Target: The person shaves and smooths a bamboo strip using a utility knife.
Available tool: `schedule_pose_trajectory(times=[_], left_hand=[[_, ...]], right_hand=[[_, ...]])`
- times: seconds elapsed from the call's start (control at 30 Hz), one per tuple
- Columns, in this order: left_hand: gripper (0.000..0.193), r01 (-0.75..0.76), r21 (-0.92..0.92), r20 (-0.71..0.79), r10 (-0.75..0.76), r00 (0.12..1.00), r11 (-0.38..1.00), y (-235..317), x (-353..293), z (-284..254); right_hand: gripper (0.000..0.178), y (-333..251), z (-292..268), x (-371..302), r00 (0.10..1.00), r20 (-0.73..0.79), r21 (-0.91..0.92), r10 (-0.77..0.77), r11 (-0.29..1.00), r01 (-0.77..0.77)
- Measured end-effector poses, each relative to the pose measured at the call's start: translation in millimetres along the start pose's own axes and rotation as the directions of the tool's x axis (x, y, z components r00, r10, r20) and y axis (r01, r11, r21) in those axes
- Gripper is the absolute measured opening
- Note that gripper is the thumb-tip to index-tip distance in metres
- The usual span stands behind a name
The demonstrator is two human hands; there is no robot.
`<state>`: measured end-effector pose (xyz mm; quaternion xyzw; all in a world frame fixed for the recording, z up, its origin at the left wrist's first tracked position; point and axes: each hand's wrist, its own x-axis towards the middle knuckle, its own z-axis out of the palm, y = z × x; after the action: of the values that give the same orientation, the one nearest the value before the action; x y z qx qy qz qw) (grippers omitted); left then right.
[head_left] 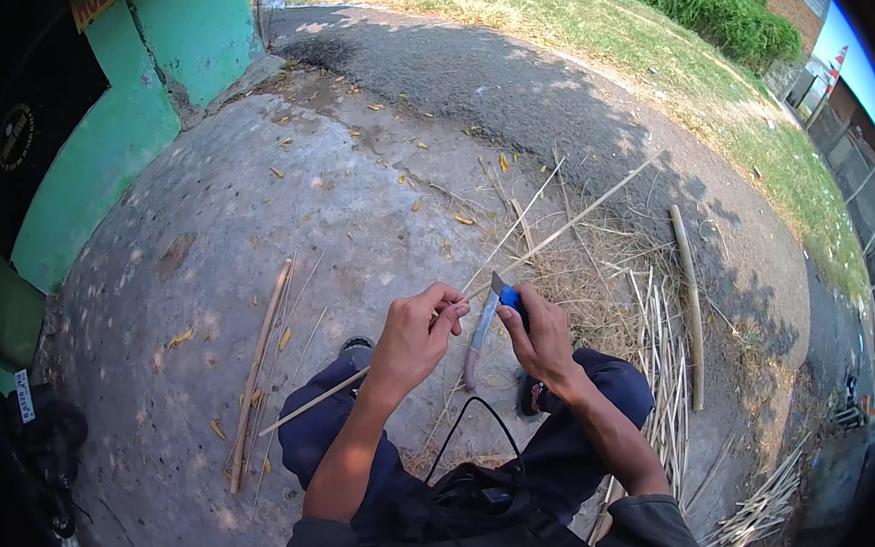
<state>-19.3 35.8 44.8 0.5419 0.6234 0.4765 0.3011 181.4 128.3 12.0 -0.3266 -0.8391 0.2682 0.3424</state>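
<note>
My left hand pinches a long, thin bamboo strip between thumb and fingers. The strip runs from beside my left knee, through the hand, and out to the far right. My right hand is wrapped round a blue utility knife whose blade is out and points up and away. The blade is close to the strip; whether they touch I cannot tell. On the ground between my feet, below the hands, lies a larger knife with a long blade, its handle toward me.
Pale bamboo strips lie heaped beside my right knee, with fine shavings beyond. A bamboo pole lies farther right. More bamboo sticks are on the concrete at left. A green wall stands far left.
</note>
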Motion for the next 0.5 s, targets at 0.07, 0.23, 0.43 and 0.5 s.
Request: schedule_pose_trajectory(times=[0.07,0.23,0.43,0.5], left_hand=[[0.015,-0.003,-0.052,0.035,0.005,0.999,0.999,0,-1,1],[0.016,0.055,-0.109,0.115,-0.043,0.992,0.993,5,-4,-4],[0.018,0.134,-0.147,0.172,-0.108,0.979,0.98,0,-7,-8],[0.019,0.142,-0.148,0.178,-0.115,0.977,0.979,1,-7,-10]], right_hand=[[0.027,2,6,0,0.999,0.006,-0.008,-0.053,0.999,0.053],[0.027,-1,10,-2,0.998,0.019,-0.029,-0.057,0.998,0.058],[0.028,-2,13,-6,0.994,0.032,-0.024,-0.107,0.994,0.108],[0.027,-2,14,-6,0.993,0.036,-0.024,-0.108,0.994,0.109]])
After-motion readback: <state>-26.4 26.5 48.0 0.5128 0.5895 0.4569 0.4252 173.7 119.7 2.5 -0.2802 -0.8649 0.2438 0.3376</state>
